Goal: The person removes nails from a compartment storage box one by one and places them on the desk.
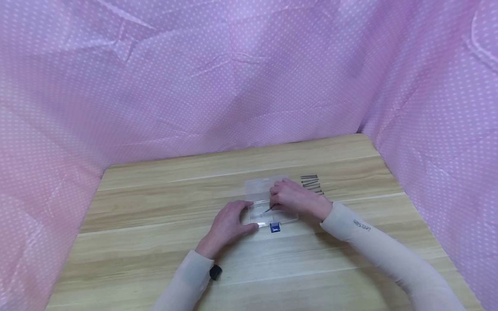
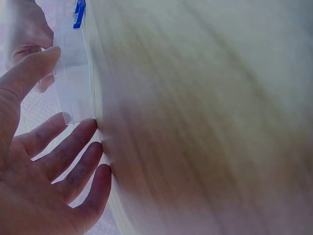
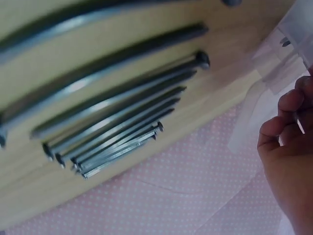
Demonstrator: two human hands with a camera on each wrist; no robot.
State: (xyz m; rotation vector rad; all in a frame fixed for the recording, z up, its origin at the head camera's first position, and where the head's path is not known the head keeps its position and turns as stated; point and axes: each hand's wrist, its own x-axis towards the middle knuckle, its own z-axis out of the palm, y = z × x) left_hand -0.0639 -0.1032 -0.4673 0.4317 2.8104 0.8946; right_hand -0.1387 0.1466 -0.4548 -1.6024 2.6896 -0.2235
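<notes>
A clear plastic box (image 1: 254,214) lies on the table with its lid (image 1: 254,189) folded back away from me. A blue label (image 1: 275,227) sits at its front edge. My left hand (image 1: 230,222) holds the box's left end, thumb at the front corner and fingertips at the back one. In the left wrist view, the fingertips also touch the tabletop. Over the box, my right hand (image 1: 293,198) pinches a thin dark nail (image 1: 267,210), its end pointing down into the box; the fingers hide the rest. Several nails (image 1: 310,181) lie beside the lid, behind the right hand.
The wooden table (image 1: 155,216) has rounded back corners. Pink dotted cloth (image 1: 175,86) hangs around its back and sides. In the right wrist view, the loose nails (image 3: 117,107) lie roughly parallel in a row. A black object (image 1: 215,272) is at the left wrist.
</notes>
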